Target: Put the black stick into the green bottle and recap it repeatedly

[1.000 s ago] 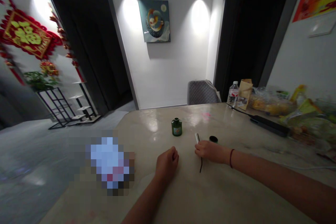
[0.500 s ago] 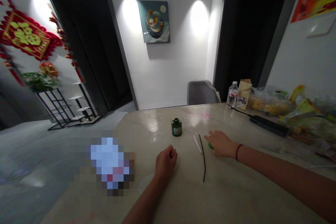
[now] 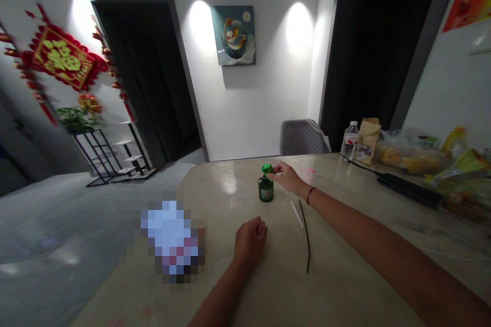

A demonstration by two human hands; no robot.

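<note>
1. The right hand (image 3: pixel 289 178) holds a bright green cap (image 3: pixel 267 168) in a narrow pinch, fingers meeting its right side.
2. The cap is at the mouth of a small dark green bottle (image 3: pixel 266 191); whether it is seated or only touching, I cannot tell.
3. The bottle stands upright on the bench (image 3: pixel 280 286), beyond the left hand, with a pale label on its front.
4. The left hand (image 3: pixel 250 240) is curled into a loose fist, near the bottle but apart from it; whether anything is inside the fist, I cannot tell.
5. A short white stick (image 3: pixel 296 214) lies on the bench to the right of the left hand.
6. Just beside it, on its right, lies a longer, thin black stick (image 3: pixel 306 240), bent slightly towards its near end.
7. A dark red band (image 3: pixel 310 194) circles the right wrist.
8. Farther right on the bench are a clear water bottle (image 3: pixel 350 140), a brown paper bag (image 3: pixel 369 142) and a long black object (image 3: pixel 408 190).
9. A grey quilted chair (image 3: pixel 303 138) stands behind the far edge.
</note>
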